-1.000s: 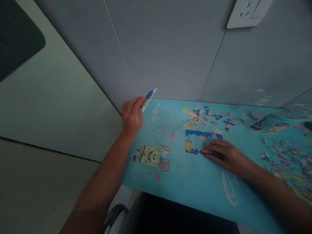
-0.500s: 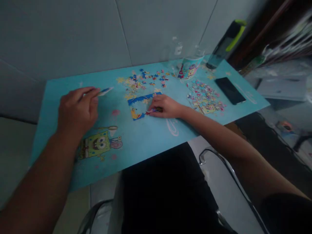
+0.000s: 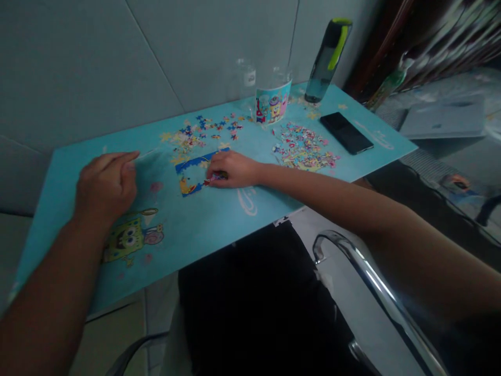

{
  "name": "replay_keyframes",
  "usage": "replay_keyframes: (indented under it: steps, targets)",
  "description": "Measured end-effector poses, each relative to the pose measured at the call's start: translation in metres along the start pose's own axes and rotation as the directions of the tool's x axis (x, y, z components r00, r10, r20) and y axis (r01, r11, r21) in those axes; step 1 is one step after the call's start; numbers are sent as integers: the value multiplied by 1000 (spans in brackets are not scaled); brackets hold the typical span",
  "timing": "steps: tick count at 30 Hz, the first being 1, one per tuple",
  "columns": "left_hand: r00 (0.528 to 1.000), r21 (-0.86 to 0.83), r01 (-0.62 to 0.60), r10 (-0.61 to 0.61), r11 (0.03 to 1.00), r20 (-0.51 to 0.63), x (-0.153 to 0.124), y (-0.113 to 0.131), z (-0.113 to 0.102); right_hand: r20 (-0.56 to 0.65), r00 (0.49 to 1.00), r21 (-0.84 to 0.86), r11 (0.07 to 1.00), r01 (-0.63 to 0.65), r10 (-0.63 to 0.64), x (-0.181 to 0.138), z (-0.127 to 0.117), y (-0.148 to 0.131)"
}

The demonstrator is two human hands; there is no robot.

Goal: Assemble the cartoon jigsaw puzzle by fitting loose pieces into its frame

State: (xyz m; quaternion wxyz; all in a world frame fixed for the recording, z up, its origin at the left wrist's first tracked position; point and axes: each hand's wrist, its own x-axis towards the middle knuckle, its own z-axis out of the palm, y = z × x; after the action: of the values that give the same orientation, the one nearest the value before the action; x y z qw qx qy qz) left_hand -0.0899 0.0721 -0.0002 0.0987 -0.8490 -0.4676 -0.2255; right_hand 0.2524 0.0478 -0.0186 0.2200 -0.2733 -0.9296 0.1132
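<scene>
My left hand (image 3: 109,183) is raised over the left part of the table, fingers closed on a thin card (image 3: 147,153) seen almost edge-on. My right hand (image 3: 233,169) rests at the right side of a partly joined jigsaw puzzle (image 3: 201,159), a blue-edged frame with an open middle. Its fingers are curled round a small reddish-pink puzzle piece (image 3: 215,178) at the lower right of that frame; the fingers cover part of it. Loose puzzle pieces (image 3: 199,130) are scattered behind the frame, and a denser pile of pieces (image 3: 303,149) lies beyond my right forearm.
The light-blue table mat (image 3: 195,224) has a printed cartoon figure (image 3: 131,237). At the back stand a clear bottle (image 3: 246,81), a clear container with a cartoon band (image 3: 274,104) and a dark bottle with a lime cap (image 3: 326,62). A phone (image 3: 346,133) lies at the right.
The view has shifted, so the table things appear further left. The card in my left hand has tilted from showing its blue picture to nearly edge-on. My right hand stays at the puzzle.
</scene>
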Motion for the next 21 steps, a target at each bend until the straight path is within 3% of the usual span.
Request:
replay_keyframes:
  steps: [9, 21]
  targets:
    - [999, -5, -34, 35, 999, 18, -1, -23, 22, -33, 999, -28, 999, -29, 28, -2, 0, -6]
    - [997, -114, -11, 19, 993, 71, -15, 9, 19, -43, 995, 105, 991, -88, 93, -16, -12, -16]
